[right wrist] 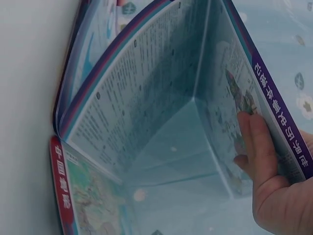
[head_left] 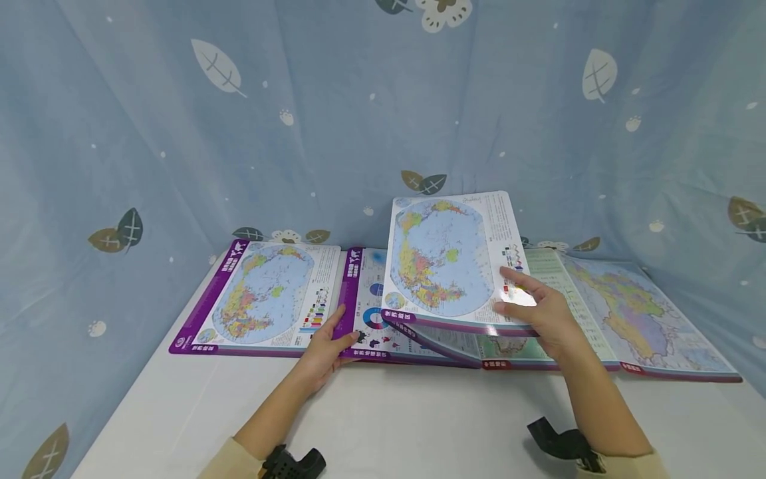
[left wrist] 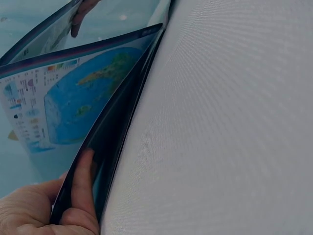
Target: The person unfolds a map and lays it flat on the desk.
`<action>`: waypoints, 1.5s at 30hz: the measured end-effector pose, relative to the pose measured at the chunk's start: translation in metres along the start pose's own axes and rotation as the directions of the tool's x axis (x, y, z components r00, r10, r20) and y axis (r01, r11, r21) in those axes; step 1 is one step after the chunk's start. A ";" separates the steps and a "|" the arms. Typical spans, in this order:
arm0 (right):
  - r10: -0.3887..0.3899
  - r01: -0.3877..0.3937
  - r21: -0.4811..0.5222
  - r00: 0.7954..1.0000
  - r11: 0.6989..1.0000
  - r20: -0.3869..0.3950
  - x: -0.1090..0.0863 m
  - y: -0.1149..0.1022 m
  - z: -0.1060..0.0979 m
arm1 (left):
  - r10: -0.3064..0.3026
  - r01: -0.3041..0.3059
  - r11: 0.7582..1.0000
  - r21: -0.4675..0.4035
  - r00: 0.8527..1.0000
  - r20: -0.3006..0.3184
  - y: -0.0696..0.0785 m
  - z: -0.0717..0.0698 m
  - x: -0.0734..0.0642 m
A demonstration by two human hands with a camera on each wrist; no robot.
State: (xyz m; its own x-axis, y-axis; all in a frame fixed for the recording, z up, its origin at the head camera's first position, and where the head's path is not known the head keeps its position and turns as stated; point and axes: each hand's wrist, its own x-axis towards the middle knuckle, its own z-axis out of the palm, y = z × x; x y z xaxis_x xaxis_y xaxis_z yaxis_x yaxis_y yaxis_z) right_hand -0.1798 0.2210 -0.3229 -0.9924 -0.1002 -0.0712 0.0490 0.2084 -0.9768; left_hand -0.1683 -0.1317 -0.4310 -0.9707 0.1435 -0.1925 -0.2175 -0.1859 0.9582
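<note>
Laminated folding maps lie side by side on the table. My right hand [head_left: 553, 319] grips the right edge of a raised world map panel [head_left: 443, 266], thumb on its printed face. In the right wrist view the fingers [right wrist: 261, 142] spread over its back, and a text panel [right wrist: 137, 83] joins it at a fold. My left hand [head_left: 320, 356] pinches the edge of a purple-bordered panel [head_left: 374, 342] of a folding map, lifting that edge in the left wrist view, with a finger [left wrist: 83, 181] behind it. Another panel [left wrist: 93, 98] stands tilted above.
A purple-edged world map [head_left: 263, 293] lies flat at the left. At the right lie a green-tinted panel [head_left: 556, 279] and a multicoloured map [head_left: 634, 313], both with red title tabs. A blue leaf-print curtain [head_left: 335, 120] hangs behind the white table [head_left: 431, 419].
</note>
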 end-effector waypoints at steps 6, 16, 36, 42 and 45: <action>0.002 -0.004 -0.031 0.999 1.000 -0.047 -0.003 -0.005 -0.006 | -0.001 0.001 1.000 -0.004 1.000 -0.009 0.001 0.000 0.001; -0.009 0.015 0.037 0.989 0.999 -0.145 -0.005 -0.005 -0.021 | -0.010 0.010 1.000 0.001 1.000 -0.018 0.001 0.001 0.001; 0.080 0.029 0.219 0.878 0.975 -0.472 -0.014 -0.015 -0.057 | -0.036 0.036 0.999 0.016 0.999 -0.020 0.003 0.001 0.000; 0.142 0.028 0.298 0.835 0.954 -0.532 -0.017 -0.017 -0.069 | -0.044 0.044 0.999 0.017 0.999 -0.019 0.003 0.000 0.000; 0.176 0.028 0.346 0.820 0.938 -0.545 -0.018 -0.018 -0.076 | -0.041 0.042 0.999 0.014 0.999 -0.012 0.003 0.001 0.001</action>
State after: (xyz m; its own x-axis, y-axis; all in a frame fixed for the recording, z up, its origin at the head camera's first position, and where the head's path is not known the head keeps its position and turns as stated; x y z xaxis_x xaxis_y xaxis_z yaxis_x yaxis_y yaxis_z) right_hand -0.1717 0.2932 -0.2890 -0.8664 0.4845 -0.1207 0.0573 -0.1437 -0.9880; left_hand -0.1696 -0.1316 -0.4281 -0.9620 0.1395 -0.2345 -0.2562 -0.1659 0.9523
